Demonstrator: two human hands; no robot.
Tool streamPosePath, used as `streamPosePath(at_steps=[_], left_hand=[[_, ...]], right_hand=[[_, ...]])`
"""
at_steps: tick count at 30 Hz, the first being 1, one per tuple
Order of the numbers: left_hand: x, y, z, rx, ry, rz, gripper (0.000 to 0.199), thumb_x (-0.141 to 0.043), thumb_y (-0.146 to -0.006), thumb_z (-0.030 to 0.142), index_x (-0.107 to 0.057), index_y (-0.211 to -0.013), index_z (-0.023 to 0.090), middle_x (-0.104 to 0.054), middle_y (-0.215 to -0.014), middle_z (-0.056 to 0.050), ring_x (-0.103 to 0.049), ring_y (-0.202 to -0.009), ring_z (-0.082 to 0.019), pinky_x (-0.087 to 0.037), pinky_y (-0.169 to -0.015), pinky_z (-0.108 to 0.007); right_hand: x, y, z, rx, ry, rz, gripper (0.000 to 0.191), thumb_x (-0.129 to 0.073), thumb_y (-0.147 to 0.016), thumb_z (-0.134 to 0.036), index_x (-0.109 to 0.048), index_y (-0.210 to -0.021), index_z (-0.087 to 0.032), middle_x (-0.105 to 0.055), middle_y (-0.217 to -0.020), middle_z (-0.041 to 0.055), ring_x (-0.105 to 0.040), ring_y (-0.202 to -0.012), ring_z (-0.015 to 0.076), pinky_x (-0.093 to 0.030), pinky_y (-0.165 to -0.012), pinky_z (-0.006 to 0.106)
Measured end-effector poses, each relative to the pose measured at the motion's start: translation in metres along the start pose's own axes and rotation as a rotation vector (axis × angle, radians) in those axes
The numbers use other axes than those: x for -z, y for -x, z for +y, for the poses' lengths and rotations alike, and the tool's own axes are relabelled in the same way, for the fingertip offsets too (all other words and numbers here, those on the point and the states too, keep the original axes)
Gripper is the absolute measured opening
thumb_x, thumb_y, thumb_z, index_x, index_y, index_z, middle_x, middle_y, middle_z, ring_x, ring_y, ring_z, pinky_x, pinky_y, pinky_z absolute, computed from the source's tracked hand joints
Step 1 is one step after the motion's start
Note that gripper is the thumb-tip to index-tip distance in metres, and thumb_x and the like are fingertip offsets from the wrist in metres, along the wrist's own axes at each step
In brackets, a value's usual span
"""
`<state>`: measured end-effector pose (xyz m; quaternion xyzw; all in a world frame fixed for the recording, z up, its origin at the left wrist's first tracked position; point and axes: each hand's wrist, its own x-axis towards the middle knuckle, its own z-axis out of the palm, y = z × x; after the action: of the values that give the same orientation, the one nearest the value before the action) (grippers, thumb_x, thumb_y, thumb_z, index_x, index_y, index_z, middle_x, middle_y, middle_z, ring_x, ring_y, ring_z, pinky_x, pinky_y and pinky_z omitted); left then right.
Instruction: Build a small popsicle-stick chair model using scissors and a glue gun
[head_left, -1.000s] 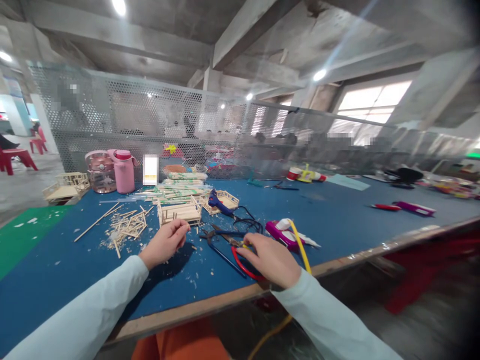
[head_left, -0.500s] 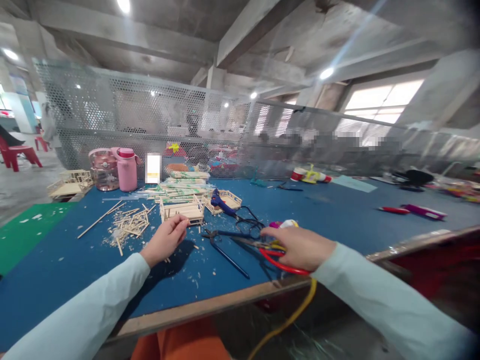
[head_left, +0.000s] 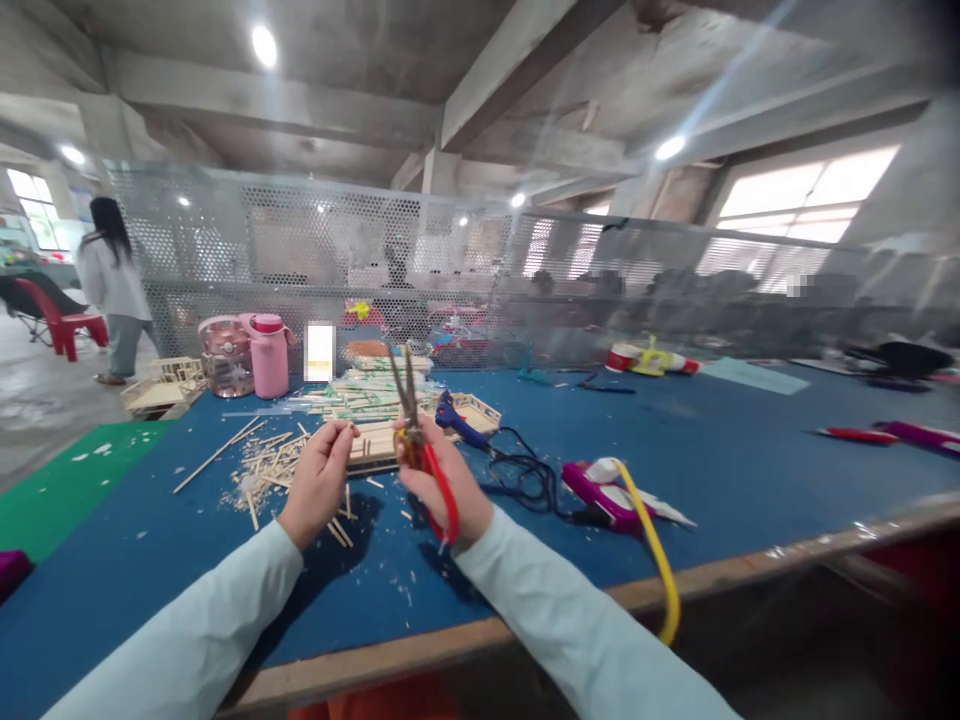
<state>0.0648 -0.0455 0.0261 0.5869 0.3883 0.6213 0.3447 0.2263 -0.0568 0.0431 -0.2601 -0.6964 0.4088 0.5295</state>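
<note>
My left hand is raised over the near side of the table, thumb and fingers pinched together. Whatever sits between its fingertips is too small to make out. Close beside it, my right hand grips a pair of scissors with red handles, blades pointing up and slightly parted. Behind both hands lies a small frame of pale wooden sticks, partly covered by them. A blue glue gun with a dark cord rests just beyond my right hand. Cut wooden sticks are heaped left of my left hand.
Bundled sticks lie at the back near a pink bottle and a clear jug. A purple-and-white tool with a yellow cord is on the right. Perforated metal screen backs the blue table. A person is at far left.
My right hand has lifted the scissors from the table and brought them left beside my left hand. The dark-handled cutters on the table are no longer visible. The view has shifted.
</note>
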Motion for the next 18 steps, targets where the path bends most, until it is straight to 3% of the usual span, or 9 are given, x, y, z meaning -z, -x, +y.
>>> streamPosePath(at_steps=[4, 7, 11, 18], left_hand=[[0.004, -0.003, -0.001, -0.086, -0.118, 0.075, 0.027, -0.046, -0.086, 0.043, -0.056, -0.080, 0.018, -0.042, -0.057, 0.005, -0.038, -0.051, -0.010, -0.032, -0.049, -0.023], [0.004, -0.001, 0.002, -0.115, -0.162, 0.108, 0.027, -0.044, -0.088, 0.041, -0.055, -0.080, 0.018, -0.046, -0.060, 0.004, -0.042, -0.054, -0.011, -0.034, -0.053, -0.023], [0.001, 0.003, 0.004, -0.151, -0.195, 0.096, 0.027, -0.043, -0.089, 0.040, -0.056, -0.080, 0.018, -0.052, -0.064, 0.002, -0.048, -0.059, -0.012, -0.037, -0.056, -0.023], [-0.001, 0.005, -0.001, -0.281, -0.308, 0.008, 0.028, -0.040, -0.091, 0.034, -0.060, -0.081, 0.018, -0.063, -0.072, -0.001, -0.056, -0.067, -0.014, -0.042, -0.064, -0.024]], right_hand=[[-0.026, -0.013, 0.014, 0.167, 0.095, -0.031, 0.029, -0.063, -0.075, -0.032, -0.053, -0.100, -0.021, -0.047, -0.076, -0.0023, -0.040, -0.061, 0.0094, -0.037, -0.057, 0.023], [-0.019, -0.008, 0.021, 0.220, 0.153, -0.062, 0.035, -0.065, -0.076, -0.044, -0.055, -0.099, -0.019, -0.049, -0.080, -0.0004, -0.041, -0.063, 0.0101, -0.037, -0.058, 0.024], [-0.003, -0.002, 0.029, 0.179, 0.127, -0.053, 0.046, -0.056, -0.079, -0.060, -0.053, -0.103, -0.020, -0.046, -0.074, -0.0012, -0.040, -0.061, 0.0111, -0.035, -0.056, 0.025], [0.004, -0.009, 0.027, 0.209, 0.242, 0.036, 0.055, -0.053, -0.076, -0.068, -0.052, -0.102, -0.019, -0.042, -0.067, -0.0037, -0.037, -0.056, 0.0108, -0.033, -0.053, 0.025]])
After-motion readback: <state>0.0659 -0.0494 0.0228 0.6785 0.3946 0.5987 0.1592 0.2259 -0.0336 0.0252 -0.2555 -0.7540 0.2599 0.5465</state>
